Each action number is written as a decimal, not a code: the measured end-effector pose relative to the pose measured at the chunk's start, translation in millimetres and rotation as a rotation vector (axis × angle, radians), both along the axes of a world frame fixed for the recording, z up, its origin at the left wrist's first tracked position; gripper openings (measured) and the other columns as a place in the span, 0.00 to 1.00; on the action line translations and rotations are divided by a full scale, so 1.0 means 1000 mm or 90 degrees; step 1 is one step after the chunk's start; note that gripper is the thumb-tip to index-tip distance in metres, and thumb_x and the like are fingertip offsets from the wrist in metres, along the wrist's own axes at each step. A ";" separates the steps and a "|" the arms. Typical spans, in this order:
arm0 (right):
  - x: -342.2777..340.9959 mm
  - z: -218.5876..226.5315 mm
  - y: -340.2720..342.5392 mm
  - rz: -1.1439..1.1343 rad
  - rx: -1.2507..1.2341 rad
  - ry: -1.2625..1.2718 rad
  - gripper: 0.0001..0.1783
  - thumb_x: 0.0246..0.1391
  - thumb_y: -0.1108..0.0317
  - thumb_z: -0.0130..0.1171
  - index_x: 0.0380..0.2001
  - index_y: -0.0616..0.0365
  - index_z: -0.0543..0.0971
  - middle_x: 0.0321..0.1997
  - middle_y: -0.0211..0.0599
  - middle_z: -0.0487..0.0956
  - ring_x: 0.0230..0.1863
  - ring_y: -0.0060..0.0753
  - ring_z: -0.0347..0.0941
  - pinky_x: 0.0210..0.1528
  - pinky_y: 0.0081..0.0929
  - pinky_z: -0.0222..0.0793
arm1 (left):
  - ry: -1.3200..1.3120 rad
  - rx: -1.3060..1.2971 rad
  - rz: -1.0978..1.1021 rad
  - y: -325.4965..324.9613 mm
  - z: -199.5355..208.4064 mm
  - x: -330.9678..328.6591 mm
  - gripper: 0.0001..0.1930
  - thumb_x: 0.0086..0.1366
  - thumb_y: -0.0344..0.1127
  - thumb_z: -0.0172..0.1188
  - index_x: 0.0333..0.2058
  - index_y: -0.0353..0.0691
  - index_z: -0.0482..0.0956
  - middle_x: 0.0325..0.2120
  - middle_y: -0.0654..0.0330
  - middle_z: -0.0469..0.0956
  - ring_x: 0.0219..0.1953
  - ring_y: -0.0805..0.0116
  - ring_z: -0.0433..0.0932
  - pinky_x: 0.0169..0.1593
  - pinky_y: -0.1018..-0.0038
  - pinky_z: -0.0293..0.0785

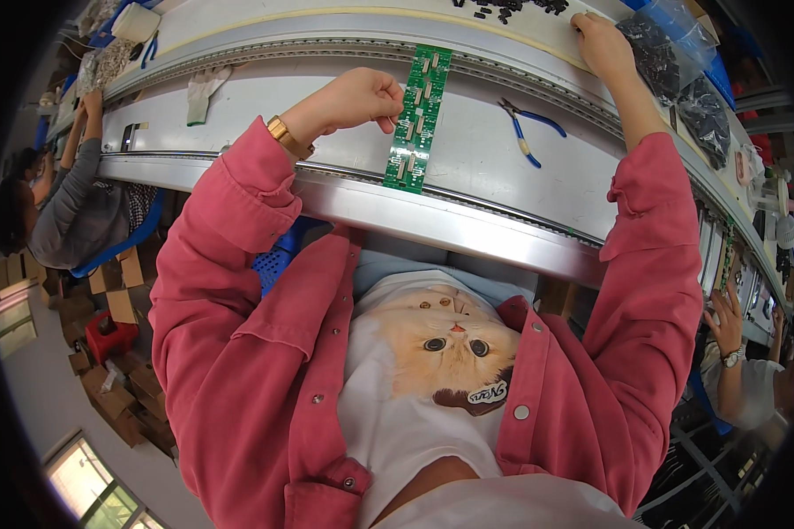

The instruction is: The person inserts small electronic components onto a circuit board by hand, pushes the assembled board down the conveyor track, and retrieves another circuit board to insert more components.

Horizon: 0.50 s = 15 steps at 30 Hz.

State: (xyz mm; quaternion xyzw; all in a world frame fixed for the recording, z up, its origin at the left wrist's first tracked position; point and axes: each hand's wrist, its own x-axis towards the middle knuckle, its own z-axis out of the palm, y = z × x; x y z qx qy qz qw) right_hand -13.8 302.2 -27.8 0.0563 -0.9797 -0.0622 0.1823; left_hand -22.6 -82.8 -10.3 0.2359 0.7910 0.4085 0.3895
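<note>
A long green circuit board (427,89) with several pale connectors lies across the two rails of the line in front of me. My left hand (362,100) is at its left edge, thumb and fingertips pinched together; whatever they may hold is too small to name. Farther off on the right, my right hand (602,46) reaches to the shelf beyond the far rail. Its fingers are curled in and their tips touch down close to loose small black parts (505,11). What is between those fingertips is hidden.
Blue-handled pliers (529,132) lie between the rails, right of the board. A white glove (205,93) is on the left. Plastic bags of black parts (653,57) stand beyond my right hand. The near metal rail (468,227) runs before my body. Co-workers sit on both sides.
</note>
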 end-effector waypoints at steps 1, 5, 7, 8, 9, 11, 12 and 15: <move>0.002 -0.003 -0.002 -0.007 0.000 0.034 0.11 0.51 0.71 0.48 0.37 0.52 0.77 0.39 0.33 0.76 0.39 0.47 0.74 0.44 0.37 0.70 | 0.008 0.000 -0.008 0.002 -0.001 0.000 0.02 0.60 0.25 0.53 0.30 0.33 0.74 0.23 0.59 0.77 0.24 0.73 0.77 0.33 0.84 0.72; 0.033 0.022 -0.062 0.002 -0.065 0.072 0.07 0.50 0.70 0.51 0.32 0.53 0.77 0.30 0.33 0.74 0.32 0.41 0.73 0.36 0.32 0.69 | 0.002 -0.002 0.003 0.000 -0.002 0.001 0.02 0.60 0.25 0.53 0.29 0.33 0.74 0.23 0.59 0.77 0.24 0.73 0.77 0.33 0.84 0.73; 0.055 0.021 -0.079 0.066 -0.255 0.044 0.06 0.47 0.71 0.53 0.29 0.54 0.78 0.29 0.30 0.73 0.28 0.32 0.71 0.31 0.26 0.66 | -0.012 0.001 0.005 0.006 -0.002 0.002 0.02 0.60 0.25 0.53 0.29 0.33 0.73 0.23 0.58 0.76 0.24 0.73 0.77 0.33 0.84 0.73; 0.068 0.021 -0.096 0.087 -0.329 -0.012 0.06 0.46 0.71 0.53 0.29 0.55 0.79 0.27 0.30 0.74 0.27 0.28 0.70 0.30 0.23 0.64 | -0.013 0.000 0.006 0.006 -0.003 0.002 0.02 0.60 0.25 0.53 0.29 0.33 0.73 0.23 0.58 0.76 0.24 0.73 0.77 0.33 0.84 0.73; 0.081 0.023 -0.111 0.108 -0.402 -0.068 0.07 0.46 0.72 0.54 0.30 0.55 0.79 0.26 0.29 0.74 0.26 0.24 0.69 0.28 0.21 0.63 | -0.032 0.009 0.014 0.007 -0.003 0.002 0.02 0.60 0.25 0.52 0.29 0.33 0.73 0.23 0.58 0.76 0.24 0.73 0.78 0.33 0.83 0.73; 0.102 0.029 -0.133 0.080 -0.439 -0.180 0.08 0.46 0.73 0.53 0.31 0.56 0.80 0.25 0.28 0.75 0.24 0.23 0.69 0.27 0.20 0.62 | -0.071 0.031 0.021 0.012 -0.003 0.005 0.02 0.60 0.24 0.52 0.29 0.33 0.73 0.23 0.58 0.76 0.24 0.72 0.78 0.34 0.83 0.74; 0.109 0.030 -0.138 0.054 -0.476 -0.291 0.09 0.46 0.73 0.53 0.32 0.57 0.80 0.23 0.28 0.75 0.23 0.21 0.68 0.26 0.19 0.62 | -0.090 0.041 0.024 0.014 -0.002 0.006 0.02 0.60 0.24 0.51 0.29 0.33 0.73 0.23 0.58 0.76 0.24 0.72 0.78 0.34 0.83 0.74; 0.119 0.033 -0.138 0.019 -0.513 -0.313 0.09 0.46 0.73 0.53 0.32 0.58 0.80 0.23 0.29 0.76 0.22 0.21 0.68 0.26 0.18 0.62 | -0.086 0.027 0.009 0.027 0.002 0.011 0.03 0.60 0.24 0.51 0.29 0.32 0.73 0.23 0.58 0.76 0.24 0.72 0.78 0.34 0.82 0.75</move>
